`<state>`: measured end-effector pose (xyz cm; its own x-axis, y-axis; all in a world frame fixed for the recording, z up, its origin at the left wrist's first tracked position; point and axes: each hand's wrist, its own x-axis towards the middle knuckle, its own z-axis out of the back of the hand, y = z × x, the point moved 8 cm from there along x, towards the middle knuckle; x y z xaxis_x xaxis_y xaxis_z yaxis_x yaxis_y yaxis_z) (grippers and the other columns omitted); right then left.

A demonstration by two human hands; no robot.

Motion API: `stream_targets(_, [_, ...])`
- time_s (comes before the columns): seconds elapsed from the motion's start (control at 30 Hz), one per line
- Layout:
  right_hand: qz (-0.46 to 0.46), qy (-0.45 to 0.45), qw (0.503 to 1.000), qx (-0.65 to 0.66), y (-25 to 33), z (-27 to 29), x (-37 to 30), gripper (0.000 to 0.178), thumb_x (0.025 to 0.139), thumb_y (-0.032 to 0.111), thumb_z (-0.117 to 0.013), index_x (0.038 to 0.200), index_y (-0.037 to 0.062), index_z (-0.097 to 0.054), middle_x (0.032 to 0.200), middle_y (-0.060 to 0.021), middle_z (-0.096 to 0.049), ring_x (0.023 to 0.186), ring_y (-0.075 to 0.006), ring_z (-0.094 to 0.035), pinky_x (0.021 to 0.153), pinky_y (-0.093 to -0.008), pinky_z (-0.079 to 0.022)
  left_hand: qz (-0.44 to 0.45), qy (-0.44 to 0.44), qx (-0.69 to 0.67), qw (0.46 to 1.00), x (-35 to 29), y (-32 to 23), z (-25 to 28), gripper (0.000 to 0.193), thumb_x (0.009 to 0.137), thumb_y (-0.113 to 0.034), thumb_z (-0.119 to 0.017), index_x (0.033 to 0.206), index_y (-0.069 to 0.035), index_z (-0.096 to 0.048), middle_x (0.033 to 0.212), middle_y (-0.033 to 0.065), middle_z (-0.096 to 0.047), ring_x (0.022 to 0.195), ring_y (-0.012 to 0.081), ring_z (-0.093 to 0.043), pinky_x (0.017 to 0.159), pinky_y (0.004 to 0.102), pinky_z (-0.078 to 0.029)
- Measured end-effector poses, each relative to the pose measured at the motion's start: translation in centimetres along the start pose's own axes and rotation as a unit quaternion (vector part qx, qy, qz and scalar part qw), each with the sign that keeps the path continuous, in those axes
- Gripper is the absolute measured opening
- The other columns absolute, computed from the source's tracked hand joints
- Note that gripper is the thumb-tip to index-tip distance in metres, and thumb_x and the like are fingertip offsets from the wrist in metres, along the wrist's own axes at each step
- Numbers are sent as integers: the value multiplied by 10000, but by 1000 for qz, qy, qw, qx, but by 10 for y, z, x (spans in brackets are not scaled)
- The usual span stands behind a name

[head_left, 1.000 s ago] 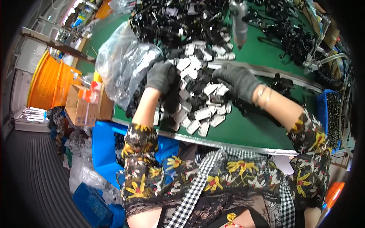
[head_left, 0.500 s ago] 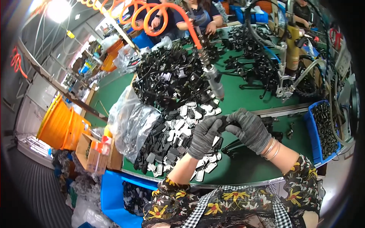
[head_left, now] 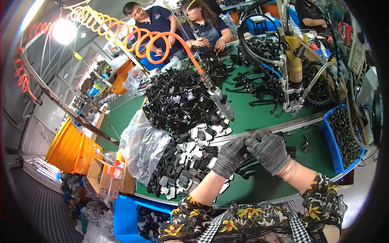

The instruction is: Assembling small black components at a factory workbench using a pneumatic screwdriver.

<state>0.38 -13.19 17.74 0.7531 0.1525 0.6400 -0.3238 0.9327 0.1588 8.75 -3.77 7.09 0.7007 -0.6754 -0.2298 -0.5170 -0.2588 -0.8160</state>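
- My left hand (head_left: pixel 230 156) and right hand (head_left: pixel 269 150) have come together — lifted off the pile of small black and white parts (head_left: pixel 184 160).
- Fingers curl narrow, tips meeting (around what, I cannot tell) — picking seems done, so fitting looks underway.

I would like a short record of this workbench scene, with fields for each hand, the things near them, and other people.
left hand: left hand, grey knit glove, fingers meet the right hand's; any small part between them is hidden
right hand: right hand, grey knit glove, curled toward the left hand
under the hands: green table
left of the hands: pile of small black and white parts, clear plastic bag
above the pile: hanging air tool on an orange coiled hose
right: blue bin of dark parts
far side: two people seated
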Motion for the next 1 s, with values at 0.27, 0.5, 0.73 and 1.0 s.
stream_targets(0.27, [-146,-56,965,208,-34,0,-7,289,757,170,-755,993,44,-646,939,-132,-630,853,-318,-632,739,-393,-525,7,39,-67,997,7,3,-17,286,906,-213,-678,1117,-29,-621,949,52,-657,768,120,-621,601,221,-512])
stream_targets(0.5, [-288,-27,862,417,-62,-2,-25,223,818,140,-721,990,16,-654,853,-129,-658,770,-276,-639,701,-346,-520,-114,-17,84,990,-13,-9,-41,313,917,-192,-666,1154,3,-607,1009,74,-661,824,131,-652,686,239,-550])
stream_targets(0.73, [-168,-93,943,273,-45,24,-34,221,883,163,-693,997,-23,-654,767,-63,-668,623,-133,-620,565,-260,-489,-88,-2,136,987,-19,0,-56,419,920,-222,-670,1260,2,-571,997,65,-662,803,144,-659,701,246,-559])
stream_targets(1.0, [-481,-55,718,499,-73,5,-69,288,938,249,-636,989,-33,-664,771,-47,-659,576,-69,-594,484,-208,-467,-77,17,131,988,-16,-1,-67,394,924,-223,-662,1242,-8,-576,1021,92,-672,785,161,-677,662,264,-585])
